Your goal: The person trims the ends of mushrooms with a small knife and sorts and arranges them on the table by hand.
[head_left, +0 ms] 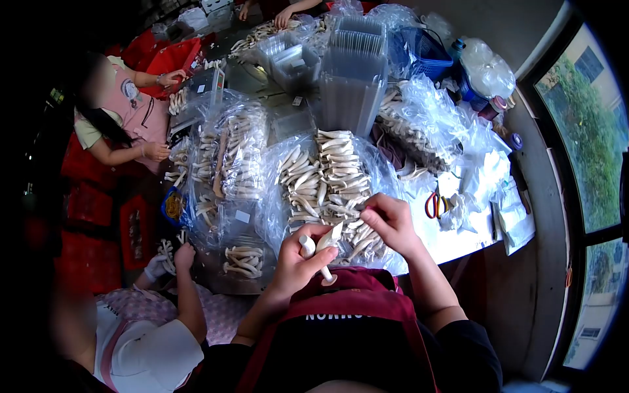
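My left hand [303, 261] is closed around a few pale, long-stemmed mushrooms [325, 255], just above my apron; one cap points down past the fingers. To its right, my right hand [395, 227] is closed in a pinch over the near right part of the mushroom pile. Whatever lies between its fingertips, if anything, is too small to make out. Beneath and beyond both hands, a pile of mushrooms [334, 167] lies in rows on an opened clear plastic bag [270, 164].
Tall stacked clear plastic boxes [354, 78] stand behind the pile. Scissors [436, 204] with orange handles lie right, beside crumpled white plastic [481, 167]. More bagged mushrooms [242, 154] lie left, near a blue basket [174, 206]. Co-workers' hands [156, 151] work at the left and far sides.
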`<state>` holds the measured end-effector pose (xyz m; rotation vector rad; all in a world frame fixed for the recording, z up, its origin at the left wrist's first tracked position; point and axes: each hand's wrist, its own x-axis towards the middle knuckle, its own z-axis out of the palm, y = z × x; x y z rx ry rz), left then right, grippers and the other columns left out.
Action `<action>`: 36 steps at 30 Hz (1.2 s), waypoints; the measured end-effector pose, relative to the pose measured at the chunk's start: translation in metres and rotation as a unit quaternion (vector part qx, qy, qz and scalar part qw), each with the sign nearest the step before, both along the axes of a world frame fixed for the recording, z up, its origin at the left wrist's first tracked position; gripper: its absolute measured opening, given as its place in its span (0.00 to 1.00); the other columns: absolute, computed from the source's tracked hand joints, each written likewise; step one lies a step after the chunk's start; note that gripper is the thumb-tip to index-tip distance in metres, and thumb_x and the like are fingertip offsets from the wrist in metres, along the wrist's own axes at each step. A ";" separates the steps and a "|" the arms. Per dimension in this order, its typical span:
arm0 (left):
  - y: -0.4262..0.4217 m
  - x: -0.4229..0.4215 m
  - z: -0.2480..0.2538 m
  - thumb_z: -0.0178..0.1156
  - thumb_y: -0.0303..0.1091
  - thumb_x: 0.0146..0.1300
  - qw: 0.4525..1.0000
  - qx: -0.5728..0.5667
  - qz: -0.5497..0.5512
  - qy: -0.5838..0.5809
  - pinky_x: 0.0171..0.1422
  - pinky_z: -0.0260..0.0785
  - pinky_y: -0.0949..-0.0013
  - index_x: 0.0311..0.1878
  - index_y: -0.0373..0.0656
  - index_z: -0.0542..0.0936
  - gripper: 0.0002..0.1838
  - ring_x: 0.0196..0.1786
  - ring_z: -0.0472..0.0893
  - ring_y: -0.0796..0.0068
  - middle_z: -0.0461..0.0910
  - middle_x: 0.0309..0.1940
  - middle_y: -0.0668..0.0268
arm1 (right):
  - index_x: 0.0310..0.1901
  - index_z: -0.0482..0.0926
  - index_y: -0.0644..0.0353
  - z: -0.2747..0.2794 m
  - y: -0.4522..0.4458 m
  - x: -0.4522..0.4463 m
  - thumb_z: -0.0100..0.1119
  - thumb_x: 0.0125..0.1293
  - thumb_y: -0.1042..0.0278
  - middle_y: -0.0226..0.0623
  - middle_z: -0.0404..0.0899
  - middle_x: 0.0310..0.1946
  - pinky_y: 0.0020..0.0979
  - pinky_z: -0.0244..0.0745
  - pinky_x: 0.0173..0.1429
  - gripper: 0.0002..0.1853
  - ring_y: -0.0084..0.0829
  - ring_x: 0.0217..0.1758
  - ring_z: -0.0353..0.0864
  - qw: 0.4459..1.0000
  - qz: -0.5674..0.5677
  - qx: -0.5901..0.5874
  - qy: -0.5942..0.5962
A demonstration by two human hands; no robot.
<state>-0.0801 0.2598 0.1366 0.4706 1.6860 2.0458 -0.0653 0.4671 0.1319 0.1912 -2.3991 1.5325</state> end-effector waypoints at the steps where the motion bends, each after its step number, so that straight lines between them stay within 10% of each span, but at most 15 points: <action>1: -0.001 0.001 0.002 0.59 0.25 0.55 1.000 -0.008 -0.006 0.003 0.36 0.64 0.81 0.47 0.33 0.72 0.15 0.33 0.71 0.87 0.74 0.31 0.70 | 0.27 0.74 0.62 -0.002 0.005 -0.001 0.60 0.55 0.62 0.37 0.69 0.15 0.29 0.63 0.23 0.11 0.33 0.17 0.70 0.998 -0.016 -0.057 -0.026; 12: 0.001 0.004 0.002 0.58 0.26 0.56 1.000 -0.016 0.021 0.017 0.37 0.66 0.82 0.47 0.33 0.72 0.15 0.33 0.73 0.87 0.75 0.32 0.69 | 0.28 0.73 0.62 0.007 -0.021 0.008 0.59 0.55 0.61 0.35 0.69 0.16 0.31 0.62 0.22 0.12 0.34 0.16 0.70 0.985 0.109 0.075 0.108; 21: -0.005 0.003 -0.001 0.62 0.26 0.53 0.999 -0.022 0.014 0.029 0.38 0.64 0.79 0.44 0.34 0.73 0.15 0.35 0.72 0.83 0.74 0.34 0.67 | 0.27 0.74 0.62 -0.004 -0.002 0.004 0.58 0.57 0.61 0.37 0.71 0.17 0.31 0.65 0.24 0.12 0.36 0.19 0.74 0.999 -0.030 0.034 -0.001; 36: 0.001 -0.003 0.003 0.66 0.26 0.46 0.962 -0.096 0.046 0.252 0.35 0.66 0.73 0.40 0.32 0.75 0.17 0.32 0.75 0.71 0.74 0.31 0.61 | 0.26 0.71 0.63 0.007 -0.016 0.009 0.53 0.61 0.60 0.35 0.69 0.17 0.30 0.62 0.24 0.14 0.32 0.19 0.70 0.981 0.186 -0.050 -0.032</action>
